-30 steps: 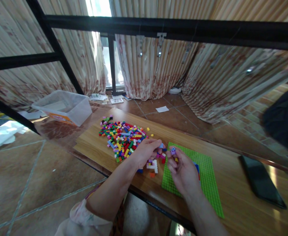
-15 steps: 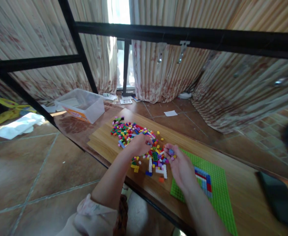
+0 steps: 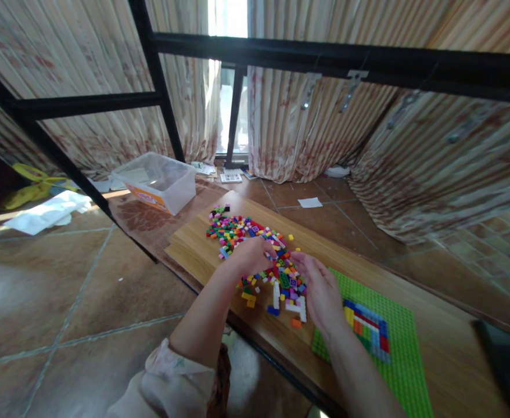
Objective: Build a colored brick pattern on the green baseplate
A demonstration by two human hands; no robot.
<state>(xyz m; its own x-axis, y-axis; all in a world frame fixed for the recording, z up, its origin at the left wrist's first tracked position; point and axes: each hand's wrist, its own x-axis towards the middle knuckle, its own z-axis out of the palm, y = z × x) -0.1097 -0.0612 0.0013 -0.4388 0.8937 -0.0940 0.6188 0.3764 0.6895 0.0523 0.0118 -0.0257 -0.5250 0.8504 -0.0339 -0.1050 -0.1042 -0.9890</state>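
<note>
Resting on the brick pile (image 3: pixel 233 226), my left hand (image 3: pixel 251 255) curls its fingers among the pieces; grasp cannot be told. My right hand (image 3: pixel 320 290) sits at the pile's right edge, grip likewise unclear. Right of the pile lies a green baseplate (image 3: pixel 403 371) bearing a striped panel (image 3: pixel 368 328).

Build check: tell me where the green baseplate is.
Head view: the green baseplate lies on the table's right part, right of the loose brick pile, beside the right hand.
</note>
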